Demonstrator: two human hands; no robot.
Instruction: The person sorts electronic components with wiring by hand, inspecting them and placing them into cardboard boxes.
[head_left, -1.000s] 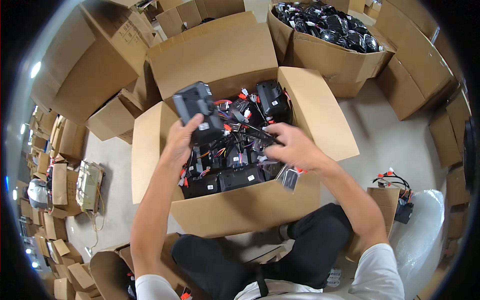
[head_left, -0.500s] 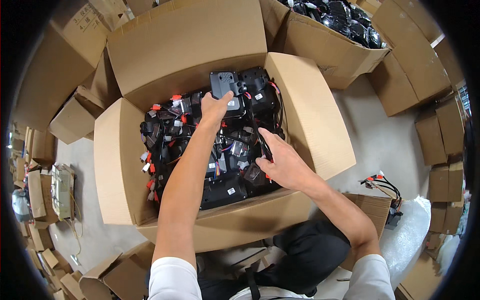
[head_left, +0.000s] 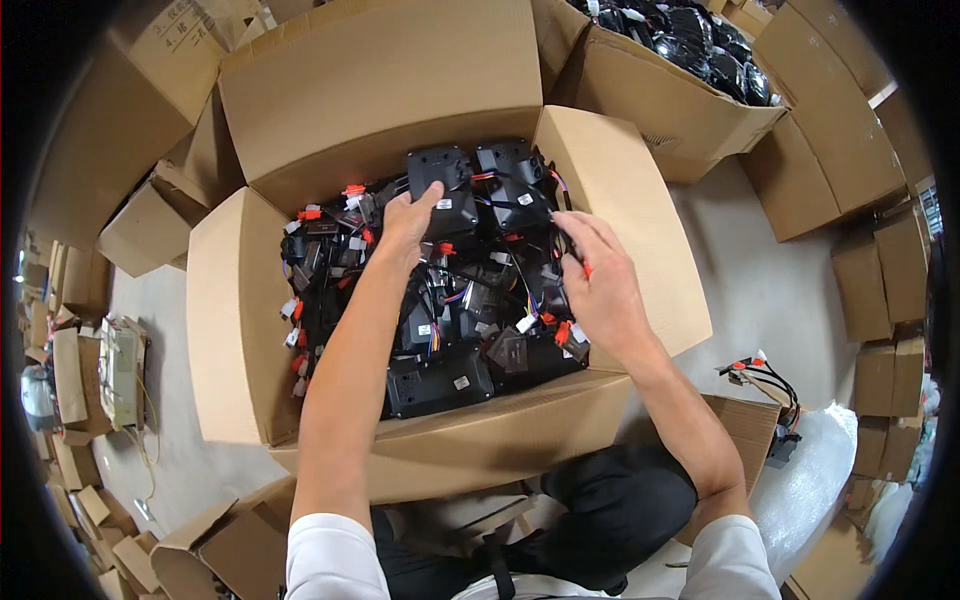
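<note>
Left hand (head_left: 408, 222) grips the black unit (head_left: 455, 180), left of right hand (head_left: 606, 285)

The person wears a white short-sleeved top; the left sleeve (head_left: 335, 560) and the right sleeve (head_left: 728, 558) are plain, each ending in a smooth, loose edge near the elbow. Below the sleeves the arms are bare, right down to the left grip (head_left: 408, 222) and the right grip (head_left: 605, 285), fingers included. The trousers (head_left: 620, 495) are black, softly creased around the bent knee. A narrow dark strap (head_left: 499, 570) hangs at the waist, over the white hem.
</note>
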